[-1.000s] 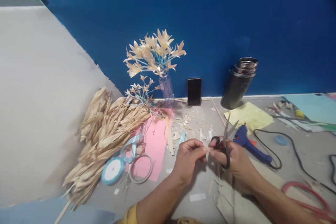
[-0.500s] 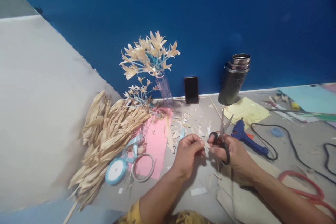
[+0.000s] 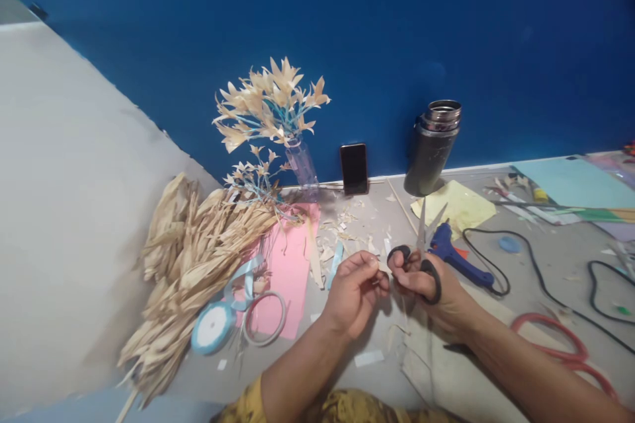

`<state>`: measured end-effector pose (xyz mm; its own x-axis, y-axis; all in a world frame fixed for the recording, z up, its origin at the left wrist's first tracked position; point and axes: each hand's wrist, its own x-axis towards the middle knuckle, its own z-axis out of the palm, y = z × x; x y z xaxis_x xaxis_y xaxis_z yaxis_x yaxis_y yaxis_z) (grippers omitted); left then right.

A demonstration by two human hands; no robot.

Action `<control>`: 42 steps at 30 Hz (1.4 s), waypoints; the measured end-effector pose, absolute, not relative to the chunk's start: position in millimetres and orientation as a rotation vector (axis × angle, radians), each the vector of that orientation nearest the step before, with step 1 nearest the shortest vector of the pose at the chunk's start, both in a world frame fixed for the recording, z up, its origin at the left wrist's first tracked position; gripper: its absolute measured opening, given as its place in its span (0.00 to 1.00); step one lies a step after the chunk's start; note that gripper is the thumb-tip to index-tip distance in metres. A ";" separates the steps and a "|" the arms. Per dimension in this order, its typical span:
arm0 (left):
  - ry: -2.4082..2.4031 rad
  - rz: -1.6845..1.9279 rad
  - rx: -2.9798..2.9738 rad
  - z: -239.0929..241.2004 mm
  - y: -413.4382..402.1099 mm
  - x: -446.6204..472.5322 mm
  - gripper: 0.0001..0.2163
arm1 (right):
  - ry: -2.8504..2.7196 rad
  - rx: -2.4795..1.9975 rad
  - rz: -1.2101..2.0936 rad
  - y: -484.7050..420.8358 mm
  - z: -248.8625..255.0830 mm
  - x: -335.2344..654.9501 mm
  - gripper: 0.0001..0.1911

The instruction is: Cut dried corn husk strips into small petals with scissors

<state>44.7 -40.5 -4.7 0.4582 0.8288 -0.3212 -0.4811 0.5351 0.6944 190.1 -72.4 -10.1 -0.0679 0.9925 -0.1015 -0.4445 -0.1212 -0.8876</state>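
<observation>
My left hand [image 3: 354, 291] pinches a small pale scrap of dried husk [image 3: 383, 267] between thumb and fingertips. Close beside it, my right hand [image 3: 436, 291] has the black-handled scissors [image 3: 423, 234] hooked on its fingers, the blades apart and pointing up and away from me. The right fingertips come near the husk scrap; whether they touch it cannot be made out. Beyond the hands, husk cuttings [image 3: 342, 225] litter the table. A blue glue gun [image 3: 459, 261] lies just right of the scissors.
At left lie a heap of dried husks [image 3: 198, 258], a blue ribbon spool [image 3: 213, 328], a tape ring [image 3: 265, 292] and pink paper [image 3: 288, 277]. Husk flowers [image 3: 278, 96] stand in a vase [image 3: 302, 168] by a phone [image 3: 354, 169] and flask [image 3: 431, 152]. Red-handled scissors [image 3: 555, 330] lie right.
The whole view has shifted slightly, so most things sit further left. The scissors have tilted a little in my right hand, and the hands stay close together.
</observation>
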 end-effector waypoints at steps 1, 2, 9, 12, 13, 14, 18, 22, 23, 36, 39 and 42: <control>0.716 0.880 0.591 -4.5 -40.6 44.9 0.12 | -0.851 -0.919 1.471 -72.1 -11.1 190.8 0.17; 0.732 0.895 0.625 -4.6 -41.0 45.3 0.11 | -0.875 -0.927 1.438 -72.0 -11.4 191.1 0.17; 0.703 0.883 0.640 -7.3 -45.3 54.1 0.10 | -0.817 -1.007 1.445 -72.9 -5.0 186.6 0.14; 0.634 0.824 0.565 -6.1 -44.9 56.0 0.12 | -0.720 -0.906 1.530 -70.8 -6.7 188.7 0.14; 0.619 0.810 0.540 -5.7 -44.4 56.0 0.12 | -0.690 -0.873 1.562 -69.7 -7.9 190.1 0.14; 0.614 0.807 0.519 -5.5 -43.6 55.8 0.13 | -0.666 -0.849 1.579 -68.6 -9.2 191.5 0.14; 0.662 0.872 0.540 -7.5 -40.8 54.2 0.12 | -0.659 -0.893 1.465 -65.9 -13.6 193.5 0.15; 0.699 0.888 0.586 -14.0 -41.4 54.3 0.12 | -0.736 -1.019 1.425 -66.7 -14.1 187.8 0.17; 0.693 0.869 0.566 -15.8 -42.2 54.7 0.13 | -0.735 -1.036 1.435 -67.0 -13.7 185.9 0.16; 1.078 0.897 1.150 16.3 8.7 51.4 0.07 | -0.598 -1.059 1.267 -58.9 -3.5 213.1 0.18; 1.222 0.783 1.366 10.1 54.0 82.7 0.07 | -0.474 -1.058 1.193 -51.3 0.3 224.0 0.18; 1.310 0.721 1.433 -9.9 96.7 120.8 0.06 | -0.477 -1.065 1.195 -46.1 -1.1 231.2 0.19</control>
